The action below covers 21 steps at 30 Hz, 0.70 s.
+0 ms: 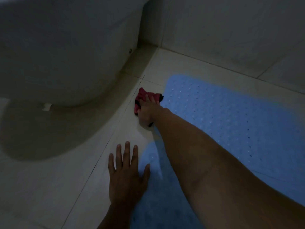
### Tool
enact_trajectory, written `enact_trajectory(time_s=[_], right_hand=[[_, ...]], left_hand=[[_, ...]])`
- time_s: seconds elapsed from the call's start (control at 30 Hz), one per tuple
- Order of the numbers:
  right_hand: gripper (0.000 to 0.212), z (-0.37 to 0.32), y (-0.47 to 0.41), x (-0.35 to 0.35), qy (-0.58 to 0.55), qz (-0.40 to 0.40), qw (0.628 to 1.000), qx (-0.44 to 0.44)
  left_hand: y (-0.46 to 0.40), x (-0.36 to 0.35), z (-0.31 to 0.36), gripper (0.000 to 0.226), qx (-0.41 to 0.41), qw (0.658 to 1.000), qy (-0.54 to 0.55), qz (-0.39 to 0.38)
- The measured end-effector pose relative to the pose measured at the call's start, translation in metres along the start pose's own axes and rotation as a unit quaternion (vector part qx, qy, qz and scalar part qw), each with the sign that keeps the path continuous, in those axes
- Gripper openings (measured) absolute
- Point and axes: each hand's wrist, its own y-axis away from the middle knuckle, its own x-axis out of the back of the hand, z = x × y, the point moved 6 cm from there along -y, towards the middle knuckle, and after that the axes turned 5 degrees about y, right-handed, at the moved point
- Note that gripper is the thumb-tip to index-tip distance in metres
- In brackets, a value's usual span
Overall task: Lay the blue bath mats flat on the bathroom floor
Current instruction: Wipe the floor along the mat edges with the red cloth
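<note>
At the far left I see the toilet, its base filling the frame from nine to twelve o'clock, with bare floor below it. Next comes my left hand, fingers spread wide and palm down, planted on the tiles with the thumb at the edge of the near mat, which lies at its three o'clock. Above it, at about one o'clock from that hand, my right hand reaches across with the arm stretched long, fingers pressing a red cloth to the floor. The far mat touches that cloth at its three o'clock; its long axis runs from ten toward four o'clock. I judge the right hand is nearer its corner, the left nearer the near mat's edge.
</note>
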Motion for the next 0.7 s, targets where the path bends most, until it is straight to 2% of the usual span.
enact_trajectory(time_s=[0.1, 0.23, 0.37, 0.53, 0.7], right_hand=[[0.065, 0.007, -0.011, 0.004, 0.007, 0.006, 1.0, -0.001], [0.075, 0.025, -0.033, 0.014, 0.024, 0.04, 0.999, -0.002], [0.063, 0.054, -0.059, 0.03, -0.004, 0.066, 0.998, -0.012], [0.066, 0.067, -0.079, 0.03, -0.006, 0.097, 0.993, -0.063], [0.062, 0.054, -0.062, 0.02, 0.023, 0.128, 0.991, -0.004]], left_hand=[[0.0, 0.0, -0.001, 0.083, 0.001, 1.0, -0.002, -0.013], [-0.002, -0.001, 0.001, 0.083, -0.003, 1.0, 0.005, -0.019], [-0.002, -0.003, -0.003, 0.083, 0.0, 1.0, 0.011, -0.009], [-0.006, -0.005, -0.003, 0.081, -0.006, 0.999, 0.03, 0.014], [-0.006, -0.005, -0.004, 0.083, -0.003, 1.0, 0.024, 0.004]])
